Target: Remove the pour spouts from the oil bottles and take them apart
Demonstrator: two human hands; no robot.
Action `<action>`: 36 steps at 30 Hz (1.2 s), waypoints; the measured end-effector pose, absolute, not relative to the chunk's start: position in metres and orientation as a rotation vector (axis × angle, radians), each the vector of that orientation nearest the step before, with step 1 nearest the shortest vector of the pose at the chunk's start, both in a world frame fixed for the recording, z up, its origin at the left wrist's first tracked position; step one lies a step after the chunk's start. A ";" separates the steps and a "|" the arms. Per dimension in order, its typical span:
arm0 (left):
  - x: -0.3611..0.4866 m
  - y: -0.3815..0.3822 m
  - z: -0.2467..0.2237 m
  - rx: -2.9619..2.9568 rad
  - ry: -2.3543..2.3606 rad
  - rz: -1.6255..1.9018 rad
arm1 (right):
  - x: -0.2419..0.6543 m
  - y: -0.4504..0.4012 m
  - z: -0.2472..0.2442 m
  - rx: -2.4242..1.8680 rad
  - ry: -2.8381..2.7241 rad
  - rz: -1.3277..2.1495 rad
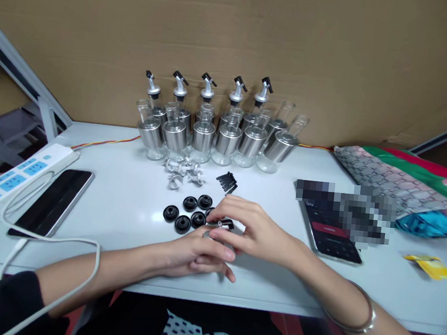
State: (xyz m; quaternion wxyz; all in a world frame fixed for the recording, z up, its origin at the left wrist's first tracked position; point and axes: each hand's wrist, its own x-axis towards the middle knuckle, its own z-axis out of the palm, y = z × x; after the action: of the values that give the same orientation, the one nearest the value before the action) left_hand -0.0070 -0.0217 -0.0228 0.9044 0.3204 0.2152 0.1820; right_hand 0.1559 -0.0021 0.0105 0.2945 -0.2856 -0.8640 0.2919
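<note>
My left hand (195, 251) and my right hand (255, 228) meet over the front middle of the table. Between them is a small silver spout with a black lever (226, 224), its lower part hidden by the fingers. Both hands are closed around it. Just behind and left of the hands lie several black round stoppers (182, 223). Farther back is a pile of silver spout parts (175, 181), and a little heap of black levers (228, 182) lies right of it.
Steel-and-glass bottles (203, 136) stand in rows at the back, several topped with spouts. A phone (56, 201) and power strip (12, 181) lie left, with a white cable (98, 261) across my left arm. Another phone (330, 230), a patterned bag (384, 177) and a yellow packet (433, 267) are right.
</note>
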 end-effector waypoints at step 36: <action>-0.010 -0.015 -0.024 0.853 0.419 0.051 | 0.138 -0.008 -0.011 -0.791 -1.569 1.946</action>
State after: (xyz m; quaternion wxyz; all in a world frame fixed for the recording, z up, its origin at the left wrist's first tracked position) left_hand -0.0097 -0.0150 -0.0239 0.8889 0.4106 0.2016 0.0245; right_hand 0.1382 -0.0075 -0.0107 0.2572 -0.2916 -0.5783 0.7172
